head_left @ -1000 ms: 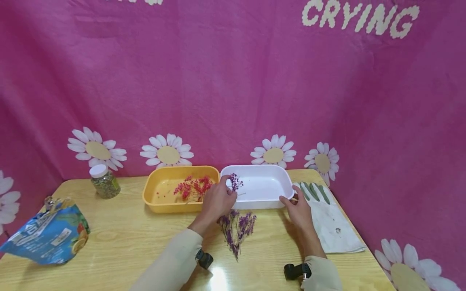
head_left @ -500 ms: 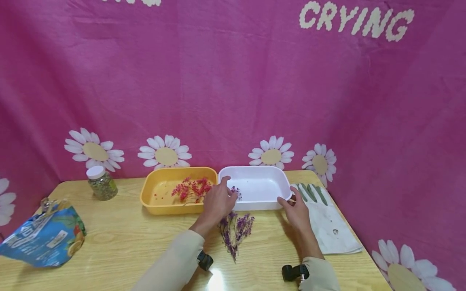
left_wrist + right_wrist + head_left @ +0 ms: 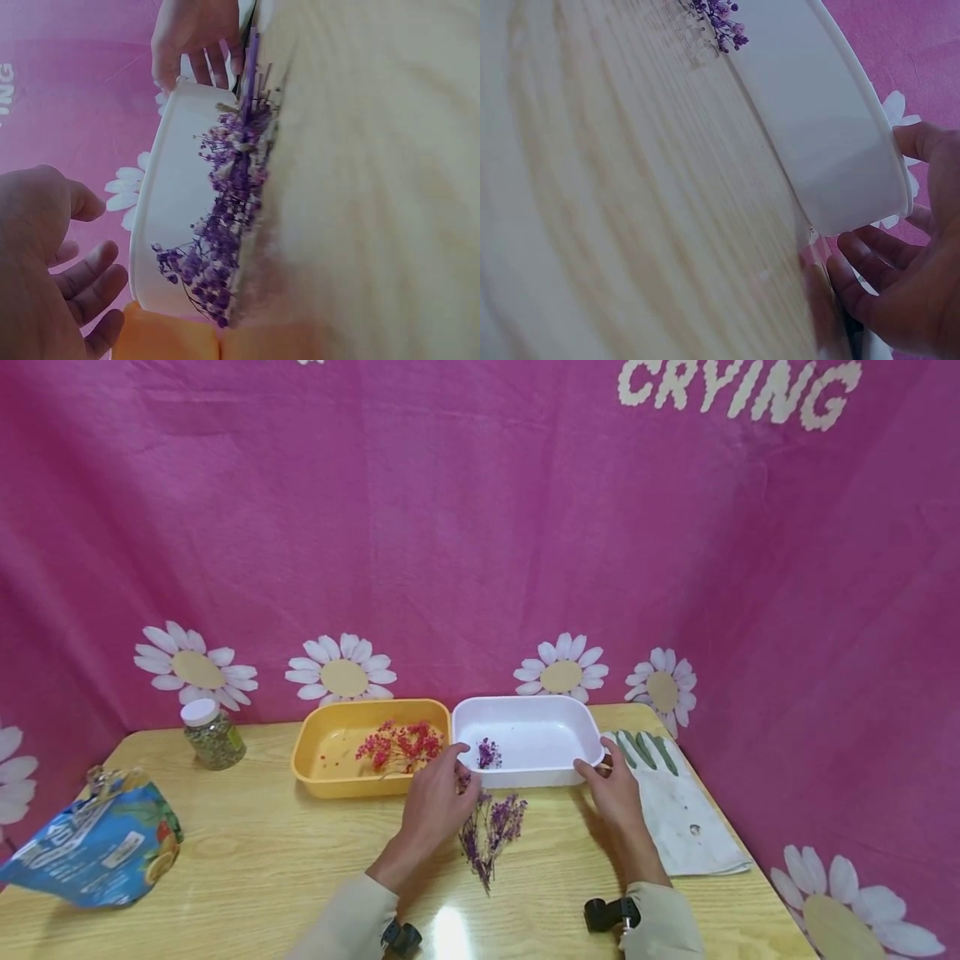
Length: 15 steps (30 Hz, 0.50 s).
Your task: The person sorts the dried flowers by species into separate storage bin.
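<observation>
A white rectangular tray stands on the table, with a small sprig of dried purple flowers lying inside at its left end. My left hand is by the tray's front left corner, fingers loosely bent and holding nothing in the left wrist view. At the front right corner, my right hand grips the tray, its thumb at the rim and fingers against the outer wall. In front of the tray lies a bunch of dried purple flowers, close below my left hand.
Touching the white tray's left side is a yellow tray holding red dried flowers. A lidded jar and a blue pouch stand further left. Green cucumber-like pieces lie on a white cloth at right.
My left hand has let go of the small purple sprig, which now lies in the white tray, and has drawn back toward me. The right hand keeps its hold on the tray.
</observation>
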Motion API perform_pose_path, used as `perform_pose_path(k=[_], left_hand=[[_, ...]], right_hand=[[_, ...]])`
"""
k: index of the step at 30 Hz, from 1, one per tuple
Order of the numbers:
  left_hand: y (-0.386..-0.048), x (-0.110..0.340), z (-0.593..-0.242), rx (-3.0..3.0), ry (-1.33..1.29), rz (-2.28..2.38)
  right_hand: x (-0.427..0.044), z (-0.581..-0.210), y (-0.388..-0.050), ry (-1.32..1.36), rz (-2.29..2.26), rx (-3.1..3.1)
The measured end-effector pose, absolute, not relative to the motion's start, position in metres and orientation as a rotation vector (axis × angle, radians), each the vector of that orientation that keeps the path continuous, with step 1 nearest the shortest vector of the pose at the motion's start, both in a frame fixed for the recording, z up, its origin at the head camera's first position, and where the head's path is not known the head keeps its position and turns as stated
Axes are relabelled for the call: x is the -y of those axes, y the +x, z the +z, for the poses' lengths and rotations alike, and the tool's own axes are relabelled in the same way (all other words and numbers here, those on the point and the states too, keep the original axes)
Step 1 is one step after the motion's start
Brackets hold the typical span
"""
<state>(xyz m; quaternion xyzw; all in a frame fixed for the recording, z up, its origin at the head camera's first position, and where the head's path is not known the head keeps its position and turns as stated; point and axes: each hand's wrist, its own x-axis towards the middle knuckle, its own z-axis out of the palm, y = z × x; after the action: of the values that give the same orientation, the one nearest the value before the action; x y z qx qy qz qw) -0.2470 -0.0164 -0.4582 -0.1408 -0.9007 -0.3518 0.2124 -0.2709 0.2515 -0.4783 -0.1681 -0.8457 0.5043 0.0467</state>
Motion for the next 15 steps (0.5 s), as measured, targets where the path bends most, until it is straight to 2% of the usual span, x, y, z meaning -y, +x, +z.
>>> perform_pose_path(k=[15], left_hand=[[-0.221,0.028,-0.467,2.618,-0.370,-0.958]], right_hand=[[-0.256,-0.478,-0.271,-0.465,1.520,2.607]])
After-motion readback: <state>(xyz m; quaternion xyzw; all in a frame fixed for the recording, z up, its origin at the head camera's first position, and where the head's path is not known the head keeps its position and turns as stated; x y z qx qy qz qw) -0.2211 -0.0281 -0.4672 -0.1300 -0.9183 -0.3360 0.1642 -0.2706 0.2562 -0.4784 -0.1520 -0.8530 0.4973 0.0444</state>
